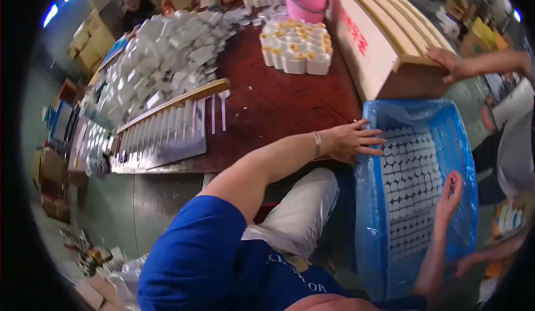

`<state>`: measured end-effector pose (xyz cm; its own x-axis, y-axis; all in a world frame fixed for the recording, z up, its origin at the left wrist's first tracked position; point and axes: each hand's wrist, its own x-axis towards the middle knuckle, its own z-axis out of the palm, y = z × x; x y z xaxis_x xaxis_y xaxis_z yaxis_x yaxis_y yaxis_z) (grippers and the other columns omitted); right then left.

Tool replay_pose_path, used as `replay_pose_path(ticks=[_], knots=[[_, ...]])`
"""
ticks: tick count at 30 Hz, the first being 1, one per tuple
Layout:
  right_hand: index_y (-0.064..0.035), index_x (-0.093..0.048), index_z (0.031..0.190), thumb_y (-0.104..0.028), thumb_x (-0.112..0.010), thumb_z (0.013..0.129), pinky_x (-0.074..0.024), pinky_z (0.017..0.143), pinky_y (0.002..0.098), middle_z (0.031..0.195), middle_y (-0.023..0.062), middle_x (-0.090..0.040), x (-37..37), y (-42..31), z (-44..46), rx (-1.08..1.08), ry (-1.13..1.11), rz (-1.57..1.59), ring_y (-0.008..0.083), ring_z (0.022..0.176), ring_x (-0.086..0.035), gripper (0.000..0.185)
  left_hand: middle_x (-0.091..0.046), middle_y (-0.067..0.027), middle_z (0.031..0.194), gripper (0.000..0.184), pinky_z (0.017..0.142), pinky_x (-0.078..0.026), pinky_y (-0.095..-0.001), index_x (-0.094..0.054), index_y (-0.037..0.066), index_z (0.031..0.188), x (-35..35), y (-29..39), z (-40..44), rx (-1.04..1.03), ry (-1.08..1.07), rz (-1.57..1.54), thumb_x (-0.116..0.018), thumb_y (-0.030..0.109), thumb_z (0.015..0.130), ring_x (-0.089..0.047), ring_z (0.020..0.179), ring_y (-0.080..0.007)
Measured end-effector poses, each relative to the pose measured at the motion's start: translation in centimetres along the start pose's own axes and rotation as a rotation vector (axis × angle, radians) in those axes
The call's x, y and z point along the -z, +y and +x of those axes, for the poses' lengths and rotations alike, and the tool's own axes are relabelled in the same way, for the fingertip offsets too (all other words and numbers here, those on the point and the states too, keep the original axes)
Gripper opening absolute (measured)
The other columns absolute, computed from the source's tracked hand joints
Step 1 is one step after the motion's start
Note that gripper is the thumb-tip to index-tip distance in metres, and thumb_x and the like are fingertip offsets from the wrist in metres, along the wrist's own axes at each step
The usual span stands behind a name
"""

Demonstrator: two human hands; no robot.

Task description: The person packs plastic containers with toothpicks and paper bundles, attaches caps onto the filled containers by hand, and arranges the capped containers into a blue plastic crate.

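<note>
My left hand [348,141] lies with its fingers stretched over the near left rim of a crate [370,238] lined with blue plastic film. Inside the crate, rows of small white round-ended pieces [409,172] stand packed close together. Above the crate's right part is my right hand [449,195], its fingers curled together; I see nothing in them. Another person's hand [446,63] rests on the end of a long wooden box [379,49] beyond the crate. A further person's hand [467,263] is by the crate's lower right side.
On the dark red table [267,105] lie a large heap of white pieces [167,49], a slotted rack [167,130], a block of white cups [298,46] with yellowish bits on top, and a pink bucket [306,2]. People stand at the far side and right.
</note>
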<state>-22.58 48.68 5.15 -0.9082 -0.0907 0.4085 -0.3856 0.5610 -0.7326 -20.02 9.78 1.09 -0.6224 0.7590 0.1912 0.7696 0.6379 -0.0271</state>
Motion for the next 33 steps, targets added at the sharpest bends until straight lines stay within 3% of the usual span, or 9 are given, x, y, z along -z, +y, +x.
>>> replay_pose_path(ticks=[5, 9, 12, 17, 22, 24, 26, 30, 33], knots=[[0.0029, -0.061, 0.105, -0.005, -0.052, 0.092, -0.0451, 0.088, 0.0426, 0.102, 0.0182, -0.062, -8.1, -20.7, -1.6, 0.682, -0.408, -0.101, 0.0365, 0.095, -0.058, 0.018, -0.036, -0.0129, 0.15, 0.075, 0.115, -0.015, -0.0603, -0.039, 0.014, 0.144, 0.8, 7.2, -5.8, 0.229, 0.354, -0.149, -0.068, 0.042, 0.081, -0.028, 0.142, -0.0317], [0.002, -0.064, 0.097, -0.007, -0.056, 0.092, -0.0498, 0.077, 0.0358, 0.09, 0.0155, -0.066, -19.5, -26.4, -4.4, 0.595, -0.75, 0.245, 0.028, 0.085, -0.063, 0.013, -0.055, -0.0166, 0.129, 0.051, 0.11, -0.033, -0.0518, -0.057, 0.003, 0.123, 8.8, 15.3, -21.0, 0.38, 0.463, -0.257, -0.071, 0.028, 0.081, -0.042, 0.133, -0.035], [0.0039, -0.063, 0.098, -0.01, -0.056, 0.094, -0.0512, 0.074, 0.0345, 0.087, 0.0174, -0.067, -29.4, -28.8, -5.4, 0.29, -0.933, 0.508, 0.0303, 0.079, -0.065, 0.016, -0.065, -0.0126, 0.112, 0.035, 0.095, -0.049, -0.0467, -0.062, 0.004, 0.106, 18.2, 18.5, -34.8, 0.866, 0.653, 0.072, -0.076, 0.009, 0.073, -0.057, 0.116, -0.036], [0.0031, -0.06, 0.107, -0.013, -0.063, 0.087, -0.0506, 0.08, 0.0398, 0.097, 0.0202, -0.064, -45.7, -29.2, -7.5, 0.489, -0.614, 0.478, 0.0367, 0.089, -0.062, 0.026, -0.065, -0.0085, 0.116, 0.027, 0.095, -0.046, -0.0313, -0.061, 0.002, 0.119, 25.1, 21.0, -57.7, 1.659, 1.052, 0.441, -0.062, 0.009, 0.093, -0.06, 0.11, -0.0203], [-0.0029, -0.054, 0.129, -0.019, -0.073, 0.076, -0.0446, 0.093, 0.0492, 0.121, 0.0208, -0.056, -53.5, -33.1, -7.3, 0.793, -0.316, 0.334, 0.0381, 0.109, -0.056, 0.059, -0.053, -0.0023, 0.082, 0.025, 0.071, -0.044, -0.0258, -0.059, 0.0, 0.097, 18.2, 24.1, -64.8, 1.57, 1.695, 0.4, -0.049, 0.022, 0.101, -0.05, 0.074, -0.0125], [-0.0006, -0.057, 0.123, -0.02, -0.07, 0.08, -0.0437, 0.096, 0.0455, 0.121, 0.0185, -0.058, -58.4, -30.8, -7.2, 1.107, -0.196, -0.07, 0.0364, 0.114, -0.054, 0.049, -0.047, -0.0008, 0.077, 0.022, 0.066, -0.039, -0.0258, -0.055, 0.002, 0.09, 12.4, 26.7, -63.2, 1.713, 1.394, 0.287, -0.047, 0.019, 0.101, -0.044, 0.071, -0.0123], [-0.0023, -0.06, 0.112, -0.02, -0.071, 0.078, -0.0473, 0.081, 0.0455, 0.105, 0.0155, -0.06, -55.6, -33.7, -6.8, 1.028, -0.286, 0.004, 0.0354, 0.095, -0.058, 0.04, -0.048, -0.0038, 0.073, 0.017, 0.063, -0.04, -0.0294, -0.055, 0.001, 0.082, 9.4, 26.0, -56.0, 1.542, 1.08, 0.187, -0.049, 0.008, 0.096, -0.046, 0.069, -0.0158], [-0.0006, -0.058, 0.118, -0.019, -0.068, 0.078, -0.0425, 0.098, 0.0463, 0.114, 0.022, -0.058, -53.3, -33.3, -6.7, 1.035, -0.256, 0.205, 0.0374, 0.11, -0.055, 0.045, -0.06, -0.0105, 0.079, 0.018, 0.058, -0.048, -0.0372, -0.061, 0.005, 0.084, 7.6, 21.9, -45.3, 0.908, 0.619, -0.237, -0.072, 0.002, 0.07, -0.059, 0.071, -0.0285], [-0.0065, -0.061, 0.112, -0.016, -0.063, 0.082, -0.0439, 0.096, 0.0432, 0.118, 0.0133, -0.059, -49.3, -30.5, -4.7, 0.932, -0.327, 0.024, 0.0335, 0.111, -0.055, 0.032, -0.063, -0.008, 0.081, 0.021, 0.057, -0.049, -0.0351, -0.063, 0.005, 0.088, 7.1, 16.9, -40.3, 0.73, 0.641, -0.3, -0.075, 0.007, 0.072, -0.061, 0.07, -0.0251]])
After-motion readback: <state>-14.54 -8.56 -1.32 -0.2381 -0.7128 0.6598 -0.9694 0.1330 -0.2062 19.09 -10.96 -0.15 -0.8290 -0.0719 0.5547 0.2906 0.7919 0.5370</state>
